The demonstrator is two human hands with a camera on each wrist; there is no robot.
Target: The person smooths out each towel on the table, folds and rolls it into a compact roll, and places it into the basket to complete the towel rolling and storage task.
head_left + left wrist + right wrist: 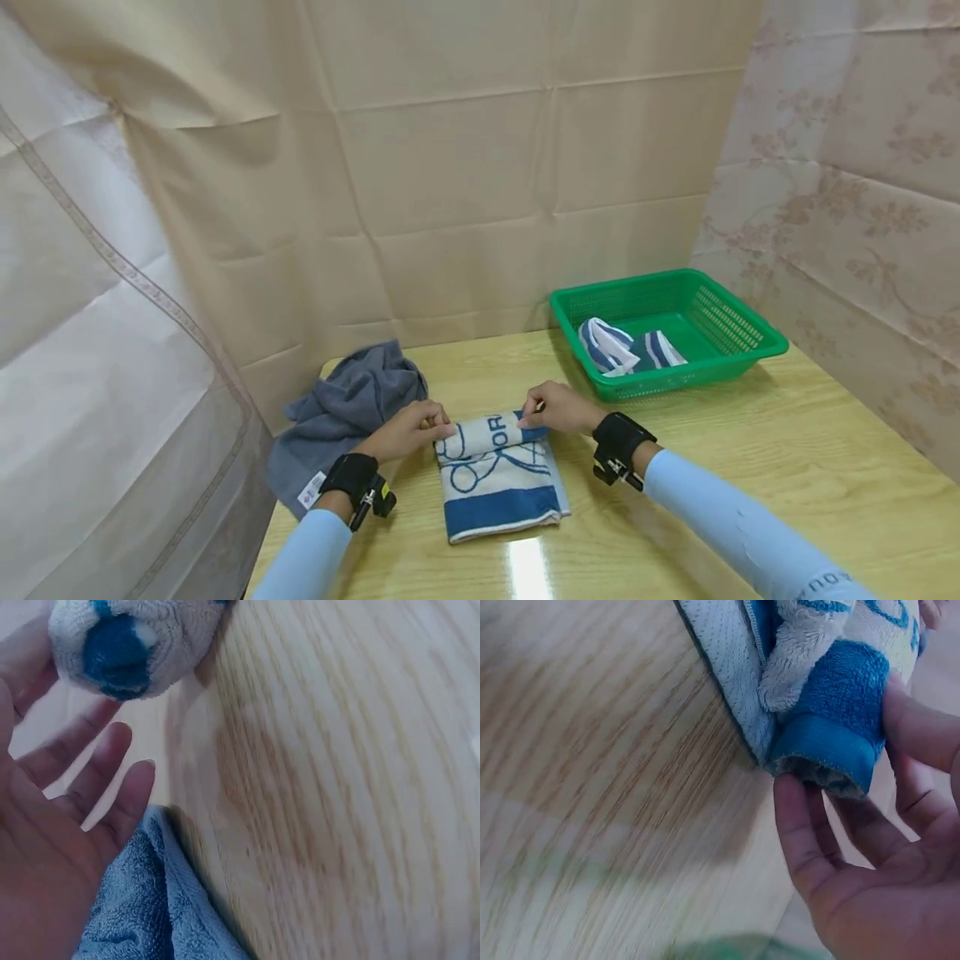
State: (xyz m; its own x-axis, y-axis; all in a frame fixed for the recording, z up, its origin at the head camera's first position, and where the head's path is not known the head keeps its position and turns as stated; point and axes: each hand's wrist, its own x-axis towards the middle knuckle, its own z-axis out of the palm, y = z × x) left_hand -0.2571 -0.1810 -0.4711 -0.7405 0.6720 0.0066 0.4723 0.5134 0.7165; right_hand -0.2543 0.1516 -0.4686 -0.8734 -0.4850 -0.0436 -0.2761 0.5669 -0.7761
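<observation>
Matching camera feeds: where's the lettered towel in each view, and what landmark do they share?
Head: lettered towel below centre, its roll between the left hand and right hand.
Left wrist: top left, only a rolled end showing.
Right wrist: upper right, cut off by the top edge.
Shared landmark: the wooden table.

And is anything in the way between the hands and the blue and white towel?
No, nothing I can see. The left hand and right hand both hold the blue and white towel, one at each end of its rolled part. The grey towel lies beside the left hand, not in between.
</observation>
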